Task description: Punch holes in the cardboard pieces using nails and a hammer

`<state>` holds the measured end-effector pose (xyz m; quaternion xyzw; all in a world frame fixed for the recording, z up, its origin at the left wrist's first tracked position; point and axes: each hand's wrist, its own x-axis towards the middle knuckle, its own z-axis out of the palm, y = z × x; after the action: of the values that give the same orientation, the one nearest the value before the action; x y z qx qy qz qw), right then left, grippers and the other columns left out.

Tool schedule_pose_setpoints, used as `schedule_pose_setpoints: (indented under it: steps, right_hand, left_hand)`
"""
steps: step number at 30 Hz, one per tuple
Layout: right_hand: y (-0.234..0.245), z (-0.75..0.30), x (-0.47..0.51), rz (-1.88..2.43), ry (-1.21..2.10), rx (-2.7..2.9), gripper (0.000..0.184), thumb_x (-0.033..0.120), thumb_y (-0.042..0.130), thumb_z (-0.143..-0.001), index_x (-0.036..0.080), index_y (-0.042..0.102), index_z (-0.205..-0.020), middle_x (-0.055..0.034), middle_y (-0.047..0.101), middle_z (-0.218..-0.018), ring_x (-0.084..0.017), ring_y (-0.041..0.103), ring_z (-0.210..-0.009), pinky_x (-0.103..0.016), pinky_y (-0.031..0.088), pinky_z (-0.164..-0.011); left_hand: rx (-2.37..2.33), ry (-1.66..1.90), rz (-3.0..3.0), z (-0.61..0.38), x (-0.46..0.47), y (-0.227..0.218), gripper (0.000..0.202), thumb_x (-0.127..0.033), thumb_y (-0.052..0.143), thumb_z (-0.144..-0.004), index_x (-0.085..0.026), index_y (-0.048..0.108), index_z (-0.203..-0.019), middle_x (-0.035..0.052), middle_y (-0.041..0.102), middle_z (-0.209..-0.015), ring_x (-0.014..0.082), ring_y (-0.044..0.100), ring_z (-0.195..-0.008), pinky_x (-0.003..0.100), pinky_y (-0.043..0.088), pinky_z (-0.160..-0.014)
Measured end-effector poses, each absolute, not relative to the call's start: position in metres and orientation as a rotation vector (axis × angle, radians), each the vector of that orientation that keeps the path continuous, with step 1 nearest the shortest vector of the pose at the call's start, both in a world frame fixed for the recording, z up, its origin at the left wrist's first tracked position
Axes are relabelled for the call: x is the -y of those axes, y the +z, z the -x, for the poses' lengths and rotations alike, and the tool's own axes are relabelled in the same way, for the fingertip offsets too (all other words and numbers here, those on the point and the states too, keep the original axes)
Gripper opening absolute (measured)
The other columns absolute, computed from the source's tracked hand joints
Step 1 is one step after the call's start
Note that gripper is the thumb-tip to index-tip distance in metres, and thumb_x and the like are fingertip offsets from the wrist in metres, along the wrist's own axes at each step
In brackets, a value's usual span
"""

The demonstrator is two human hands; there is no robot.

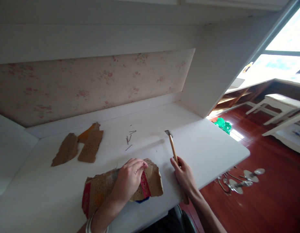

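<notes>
In my right hand (pixel 185 173) is a hammer (pixel 173 149) with a wooden handle, its metal head raised above the white desk. The fingers wrap around the handle, whose end shows below the hand. My left hand (pixel 132 174) is over a piece of cardboard (pixel 153 178) dotted with small holes. Its thumb and fingers are pinched together; what lies between them is too small to make out. Red, orange and blue patches show on the cardboard. Several loose nails (pixel 129 139) lie on the desk beyond my left hand.
Torn cardboard pieces (pixel 90 147) lie at the back left of the desk (pixel 208 152). A floral panel (pixel 99 81) and white side walls enclose it. On the red floor to the right are a chandelier-like fixture (pixel 237 183), a green bag (pixel 222 125) and white furniture (pixel 283 106).
</notes>
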<state>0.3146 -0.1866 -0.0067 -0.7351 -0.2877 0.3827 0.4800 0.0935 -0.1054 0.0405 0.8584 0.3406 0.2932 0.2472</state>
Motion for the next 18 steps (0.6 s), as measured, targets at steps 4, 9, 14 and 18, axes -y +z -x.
schedule_pose_setpoints:
  steps: [4, 9, 14, 18]
  right_hand:
    - [0.004, -0.303, 0.197, 1.698, 1.067, 0.657, 0.044, 0.061, 0.051, -0.086, 0.021, 0.058, -0.100, 0.0101, 0.037, -0.054, -0.008, 0.032, -0.036, -0.019, 0.029, -0.029]
    - [0.027, -0.289, 0.211, 1.548, 1.173, 0.605, 0.043, 0.059, 0.059, -0.085, 0.022, 0.055, -0.108, 0.0112, 0.036, -0.056, -0.005, 0.028, -0.038, -0.014, 0.025, -0.029]
    - [0.050, -0.277, 0.224, 1.507, 1.270, 0.611, 0.051, 0.061, 0.061, -0.083, 0.019, 0.055, -0.111, 0.0129, 0.034, -0.047, -0.005, 0.027, -0.035, -0.014, 0.024, -0.030]
    - [0.068, -0.267, 0.239, 1.442, 1.321, 0.591, 0.054, 0.062, 0.065, -0.080, 0.017, 0.057, -0.110, 0.0133, 0.033, -0.047, -0.003, 0.024, -0.034, -0.014, 0.021, -0.030]
  left_hand:
    - [-0.944, 0.819, -2.332, -0.095, 0.105, 0.040, 0.018, -0.011, 0.053, -0.093, -0.020, 0.066, -0.086, 0.0022, 0.072, -0.089, 0.0166, 0.066, -0.084, 0.029, 0.052, -0.079]
    - [-0.956, 0.848, -2.349, -0.093, 0.105, 0.038, 0.015, -0.013, 0.056, -0.092, -0.020, 0.069, -0.088, 0.0030, 0.074, -0.091, 0.0175, 0.068, -0.085, 0.030, 0.054, -0.081]
    - [-0.948, 0.850, -2.348, -0.093, 0.106, 0.037, 0.017, -0.011, 0.055, -0.091, -0.021, 0.070, -0.090, 0.0027, 0.075, -0.092, 0.0174, 0.069, -0.086, 0.030, 0.054, -0.081]
    - [-0.944, 0.858, -2.343, -0.093, 0.107, 0.038, 0.020, -0.008, 0.056, -0.089, -0.022, 0.069, -0.088, 0.0011, 0.075, -0.091, 0.0165, 0.069, -0.084, 0.030, 0.054, -0.081]
